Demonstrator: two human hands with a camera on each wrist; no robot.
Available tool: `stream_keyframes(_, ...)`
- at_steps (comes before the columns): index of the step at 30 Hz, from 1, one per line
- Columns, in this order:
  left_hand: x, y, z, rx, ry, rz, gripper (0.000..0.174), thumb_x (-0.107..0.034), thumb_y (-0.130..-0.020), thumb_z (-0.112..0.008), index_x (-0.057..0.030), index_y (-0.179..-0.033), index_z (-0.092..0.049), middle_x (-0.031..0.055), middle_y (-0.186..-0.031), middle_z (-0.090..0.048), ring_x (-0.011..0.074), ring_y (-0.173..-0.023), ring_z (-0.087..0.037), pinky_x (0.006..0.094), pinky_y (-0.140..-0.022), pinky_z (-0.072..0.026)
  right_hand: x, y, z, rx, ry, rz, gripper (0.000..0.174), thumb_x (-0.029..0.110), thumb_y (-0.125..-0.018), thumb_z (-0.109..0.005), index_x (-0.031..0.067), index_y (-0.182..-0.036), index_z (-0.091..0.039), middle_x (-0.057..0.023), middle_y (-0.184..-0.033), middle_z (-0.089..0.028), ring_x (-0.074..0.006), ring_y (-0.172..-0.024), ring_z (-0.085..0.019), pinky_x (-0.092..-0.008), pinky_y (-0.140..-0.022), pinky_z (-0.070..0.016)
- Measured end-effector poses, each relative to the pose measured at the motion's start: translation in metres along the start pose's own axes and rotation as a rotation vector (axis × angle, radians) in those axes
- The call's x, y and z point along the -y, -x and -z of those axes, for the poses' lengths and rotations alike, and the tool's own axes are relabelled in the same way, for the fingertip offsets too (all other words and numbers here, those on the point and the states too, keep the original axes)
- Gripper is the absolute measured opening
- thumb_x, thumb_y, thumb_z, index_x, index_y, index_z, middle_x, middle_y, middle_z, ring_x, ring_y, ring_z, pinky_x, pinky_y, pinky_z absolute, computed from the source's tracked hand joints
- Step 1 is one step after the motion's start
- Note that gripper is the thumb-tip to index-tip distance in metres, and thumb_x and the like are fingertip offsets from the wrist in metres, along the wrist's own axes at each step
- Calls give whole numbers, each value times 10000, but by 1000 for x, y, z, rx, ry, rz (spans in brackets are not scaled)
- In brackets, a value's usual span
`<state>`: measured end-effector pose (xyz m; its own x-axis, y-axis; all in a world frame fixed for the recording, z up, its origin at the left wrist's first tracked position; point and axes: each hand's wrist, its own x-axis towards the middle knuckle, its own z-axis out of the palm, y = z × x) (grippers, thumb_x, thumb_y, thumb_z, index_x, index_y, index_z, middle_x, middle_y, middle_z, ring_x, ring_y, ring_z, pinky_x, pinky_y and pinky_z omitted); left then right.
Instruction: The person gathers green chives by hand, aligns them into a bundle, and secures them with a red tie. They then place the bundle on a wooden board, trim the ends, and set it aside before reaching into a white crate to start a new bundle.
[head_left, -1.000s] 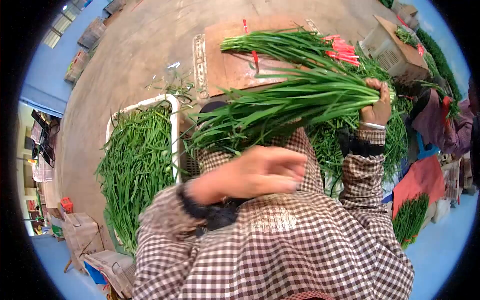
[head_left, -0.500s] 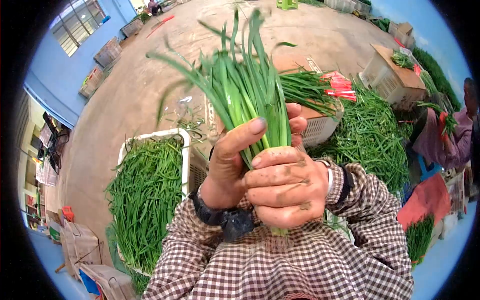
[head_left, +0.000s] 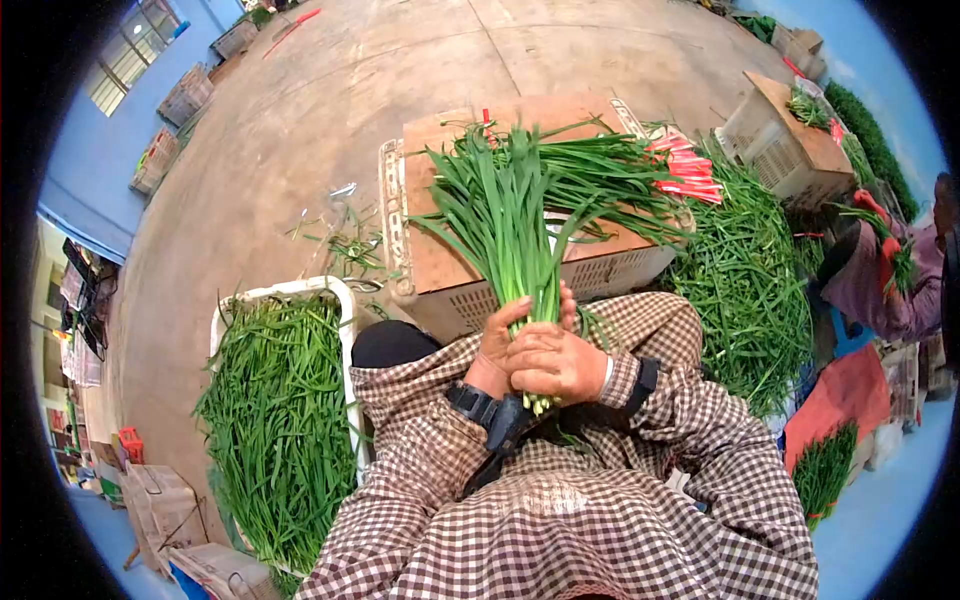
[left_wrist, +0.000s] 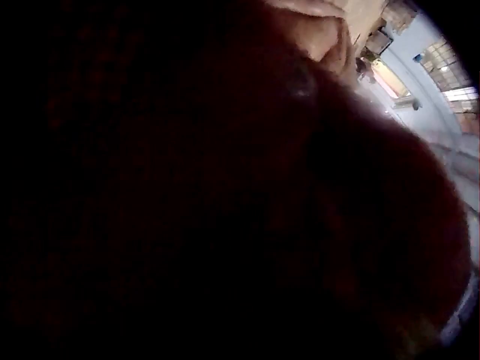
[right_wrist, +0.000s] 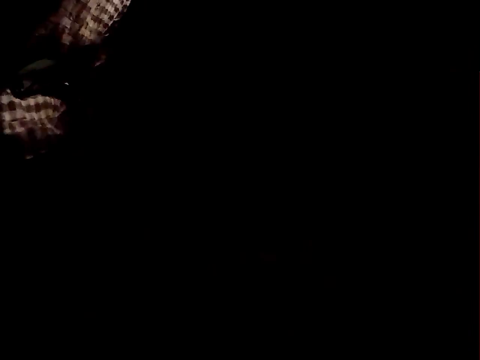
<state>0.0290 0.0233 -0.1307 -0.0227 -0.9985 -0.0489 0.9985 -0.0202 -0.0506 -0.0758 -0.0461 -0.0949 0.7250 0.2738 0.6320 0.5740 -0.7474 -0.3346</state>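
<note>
Both hands hold a bunch of garlic chives (head_left: 520, 215) in front of the lap, pale stem ends toward the body and green leaves fanning away over the board. My right hand (head_left: 558, 364) wraps its fingers round the lower stems. The left hand (head_left: 490, 350) grips the same stems from the left side, its thumb along them and its fingertips showing on the far side. Mostly dark, the left wrist view has only some skin at the top. In the right wrist view, nearly black, a patch of checked cloth (right_wrist: 94, 19) shows.
A wooden board (head_left: 430, 265) on an upturned crate carries more chives (head_left: 600, 165) and red-and-white strips (head_left: 685, 168). At left stands a white crate (head_left: 350, 330) full of chives. Loose chives (head_left: 735, 270) heap at right, near another person's sleeve (head_left: 915, 300).
The left hand came over to join the right on the bunch. The bunch swung from lying sideways to upright near the chest, then lowered toward the lap, leaves over the board.
</note>
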Motion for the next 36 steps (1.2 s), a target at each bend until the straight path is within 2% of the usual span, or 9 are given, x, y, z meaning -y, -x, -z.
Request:
stream_keyframes(9, -13, 5, 1, 15, 15, 117, 512, -46, -835, -530, -5, -1303, -328, 83, -977, -518, 166, -868, -529, 295, -793, -493, 12, -20, 5, 88, 51, -49, 369, 97, -613, -643, 51, -975, -583, -97, -959, -597, -267, -921, -567, -426, -889, -410)
stream_keyframes(14, -14, 5, -15, -22, -126, 38, 533, -11, -783, -552, 2, -1282, -364, 82, -947, -525, 154, -814, -528, 296, -779, -492, 47, -38, 51, 338, -150, -270, 799, 314, -578, -769, 60, -1260, -440, -160, -1352, -365, -341, -1249, -365, -483, -1032, -271)
stream_keyframes(17, -23, -6, -13, 54, -248, 7, 577, -7, -733, -598, 16, -1268, -384, 75, -911, -525, 154, -773, -535, 310, -777, -494, 51, -19, 66, -90, -148, -596, 539, 171, -718, -715, -8, -1168, -478, -146, -1119, -568, -269, -1011, -570, -369, -893, -447)
stream_keyframes(19, -23, -11, -24, 146, -359, -96, 603, -18, -729, -609, 23, -1280, -365, 77, -906, -521, 160, -766, -537, 323, -782, -496, 43, 2, 53, -534, -351, -1078, 354, 121, -803, -640, -36, -1085, -496, -117, -974, -617, -189, -878, -608, -282, -791, -487)
stream_keyframes(23, -23, -34, -24, 222, -377, -178, 585, -37, -733, -614, 28, -1264, -375, 101, -913, -559, 175, -771, -598, 342, -779, -516, 21, 19, 32, -470, -1001, -1332, 419, 249, -887, -555, -73, -1131, -444, -110, -972, -602, -179, -895, -602, -279, -776, -497)
stream_keyframes(24, -25, -42, -15, 234, -413, -167, 584, -53, -742, -618, 29, -1266, -372, 105, -934, -571, 205, -810, -616, 356, -802, -519, 8, 25, 17, -421, -943, -1213, 462, 253, -881, -575, -89, -1156, -429, -125, -987, -600, -180, -832, -611, -291, -703, -516)
stream_keyframes(27, -29, -51, 21, 126, -371, -60, 614, -52, -743, -619, 32, -1288, -350, 122, -1004, -557, 211, -901, -585, 362, -883, -486, -1, 18, -2, -524, -1084, -1377, 418, 205, -867, -602, -125, -1092, -478, -132, -928, -600, -175, -737, -602, -281, -644, -521)
stream_keyframes(33, -20, -36, 33, -18, -426, 28, 681, -419, -861, -537, 24, -1333, -326, 224, -1311, -429, 348, -1201, -446, 447, -983, -407, -7, 33, -15, -505, -985, -1277, 426, 184, -812, -664, -31, -1151, -522, -83, -1073, -572, -175, -922, -554, -312, -811, -460)
stream_keyframes(36, -13, -20, 29, -29, -515, -87, 924, -669, -707, -559, 2, -1313, -367, 218, -1255, -477, 328, -1150, -487, 442, -970, -427, -7, 34, -11, -424, -903, -1414, 432, 206, -820, -658, -28, -1160, -531, -92, -1069, -590, -173, -928, -554, -308, -822, -453)
